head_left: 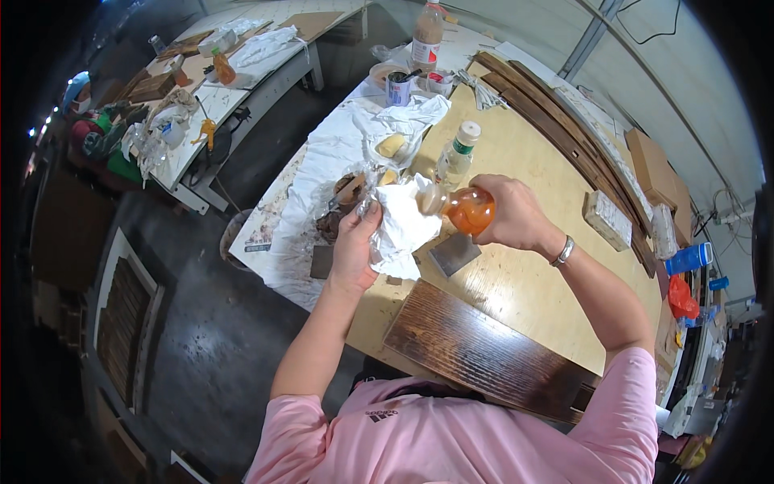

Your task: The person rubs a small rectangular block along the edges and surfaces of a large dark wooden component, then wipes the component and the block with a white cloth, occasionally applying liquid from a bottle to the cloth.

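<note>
My left hand [355, 246] grips a crumpled white cloth [401, 226] held up above the table. My right hand [512, 214] holds a small clear bottle of orange liquid [466, 210], tipped on its side with its neck pressed into the cloth. Below both hands a dark stained wooden board [484, 351] lies flat on the pale plywood table [524, 282]. A small grey square pad [453, 252] rests just under the bottle.
A clear bottle with a white cap [457, 151], a tin can [397, 89], a tall brown bottle [426, 36] and white rags [339, 153] crowd the far half. Dark planks [564, 137] and a sanding block [607, 219] lie at right. Another cluttered table [218, 89] stands at left.
</note>
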`<state>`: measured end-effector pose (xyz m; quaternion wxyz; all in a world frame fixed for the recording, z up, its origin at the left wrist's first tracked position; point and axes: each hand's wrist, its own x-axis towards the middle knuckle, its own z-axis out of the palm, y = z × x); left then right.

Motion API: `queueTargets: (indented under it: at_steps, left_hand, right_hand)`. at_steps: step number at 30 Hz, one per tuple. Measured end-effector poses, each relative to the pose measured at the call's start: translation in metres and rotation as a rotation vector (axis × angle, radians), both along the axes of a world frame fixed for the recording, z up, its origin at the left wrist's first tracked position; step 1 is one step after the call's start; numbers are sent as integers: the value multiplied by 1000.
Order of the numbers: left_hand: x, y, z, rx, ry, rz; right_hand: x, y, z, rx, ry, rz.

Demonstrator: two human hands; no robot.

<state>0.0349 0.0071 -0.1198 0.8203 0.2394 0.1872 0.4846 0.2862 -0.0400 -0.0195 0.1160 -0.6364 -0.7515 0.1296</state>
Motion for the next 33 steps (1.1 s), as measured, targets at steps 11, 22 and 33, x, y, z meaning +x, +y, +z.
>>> queueTargets:
  at_steps: [11,22,33]
  left_hand:
    - [-44,-44,82,435,167,-85]
    - [25,-142,70,1955,755,-7]
    - [3,-149,88,1714,774,47]
  right_hand:
    - [181,12,-157,201,886,-410]
    - [190,7,-166,-16,511,-569]
    - [38,-298,63,-389,84,-143]
